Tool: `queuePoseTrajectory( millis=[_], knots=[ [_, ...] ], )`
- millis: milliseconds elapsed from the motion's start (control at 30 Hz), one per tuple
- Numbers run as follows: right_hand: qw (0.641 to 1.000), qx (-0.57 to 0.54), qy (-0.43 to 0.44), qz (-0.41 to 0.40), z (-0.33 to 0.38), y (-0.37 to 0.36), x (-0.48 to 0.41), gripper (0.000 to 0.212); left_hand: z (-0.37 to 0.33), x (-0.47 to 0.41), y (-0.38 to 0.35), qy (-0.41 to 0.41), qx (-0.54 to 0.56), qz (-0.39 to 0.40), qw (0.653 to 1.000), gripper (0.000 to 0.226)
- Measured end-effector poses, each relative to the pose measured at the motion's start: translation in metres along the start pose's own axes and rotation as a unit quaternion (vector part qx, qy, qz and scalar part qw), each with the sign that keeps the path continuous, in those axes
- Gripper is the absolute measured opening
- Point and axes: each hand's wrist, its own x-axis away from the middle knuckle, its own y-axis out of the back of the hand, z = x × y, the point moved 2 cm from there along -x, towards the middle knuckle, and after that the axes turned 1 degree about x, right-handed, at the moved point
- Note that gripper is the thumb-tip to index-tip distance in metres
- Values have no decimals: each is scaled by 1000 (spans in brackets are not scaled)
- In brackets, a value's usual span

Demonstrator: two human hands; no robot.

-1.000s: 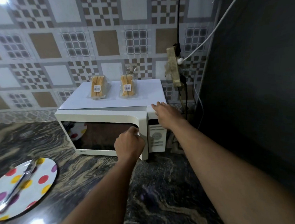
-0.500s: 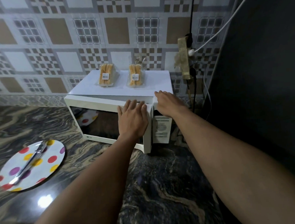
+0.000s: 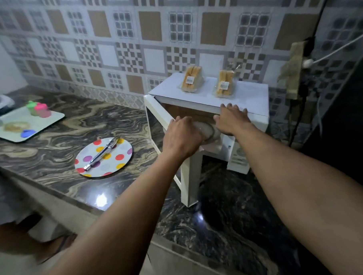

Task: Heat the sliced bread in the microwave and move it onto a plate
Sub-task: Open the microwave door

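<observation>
The white microwave stood on the marbled counter against the tiled wall, its door swung out toward the camera on its left hinge. The left hand gripped the door's top edge, fingers curled over it. The right hand lay flat on the microwave's front top edge, fingers spread. Two wrapped packs of sliced bread stood upright on top, long axes running toward the wall. The spotted plate, left of the door, carried tongs lying diagonally.

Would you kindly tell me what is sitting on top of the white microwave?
Two clear-wrapped packs of sliced bread stand on the white microwave; the right hand covers part of its front edge.
</observation>
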Motion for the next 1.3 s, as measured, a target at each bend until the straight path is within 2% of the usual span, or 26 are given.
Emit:
queuePoseTrajectory(
  millis=[167, 367, 567, 733, 1000, 1300],
  knots=[
    [1000, 24, 9, -2, 13, -4, -1, 56, 18, 10, 26, 45, -43, 17, 998, 54],
    [998, 56, 8, -8, 30, -9, -7, 68, 52, 6, 45, 87, -119, 32, 989, 27],
    [998, 62, 21, -21, 44, -15, -15, 75, 90, -2, 55, 96, -210, 7, 973, 48],
    [997, 58, 32, -25, 56, -20, -26, 74, 118, -16, 67, 102, -239, -7, 966, 48],
    [998, 56, -1, -26, 77, -26, -33, 80, 151, -33, 77, 99, -289, -9, 952, 62],
    [999, 37, -30, -14, 87, -28, -34, 83, 178, -59, 79, 73, -305, -3, 950, 64]
  ],
)
